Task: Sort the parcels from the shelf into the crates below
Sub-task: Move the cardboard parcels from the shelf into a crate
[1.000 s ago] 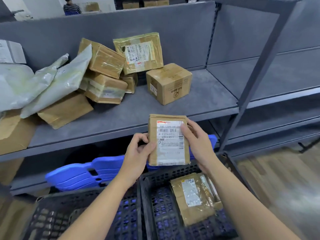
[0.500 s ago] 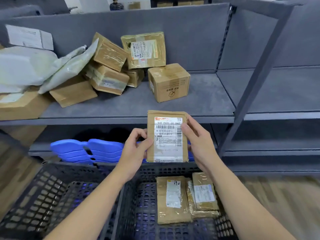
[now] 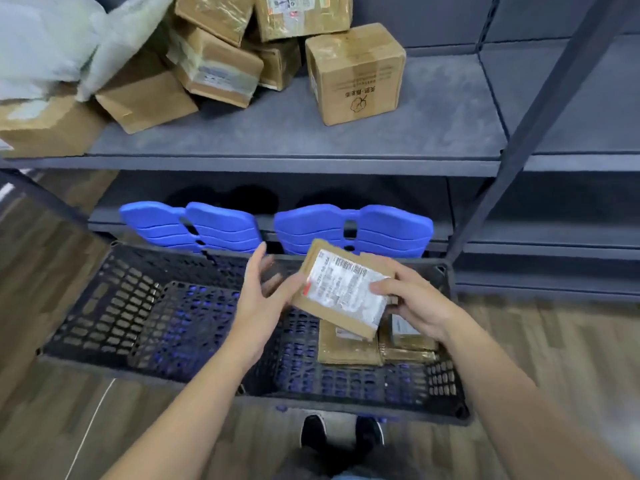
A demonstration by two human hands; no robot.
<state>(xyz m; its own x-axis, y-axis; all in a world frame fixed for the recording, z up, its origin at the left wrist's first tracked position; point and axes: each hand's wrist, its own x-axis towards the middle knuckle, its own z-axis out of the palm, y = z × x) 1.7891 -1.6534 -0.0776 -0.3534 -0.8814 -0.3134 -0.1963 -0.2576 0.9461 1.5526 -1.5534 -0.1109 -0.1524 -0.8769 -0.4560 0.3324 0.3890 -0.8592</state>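
Parcel (image 3: 341, 292) aslant in right hand (image 3: 419, 306), near far rim of crate (image 3: 441, 375)

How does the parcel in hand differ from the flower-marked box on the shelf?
The held parcel is flat; the shelf box is chunky. The parcel wears a big white label, the box a printed mark. The parcel tilts over a crate; the box sits on the shelf. Both are brown.
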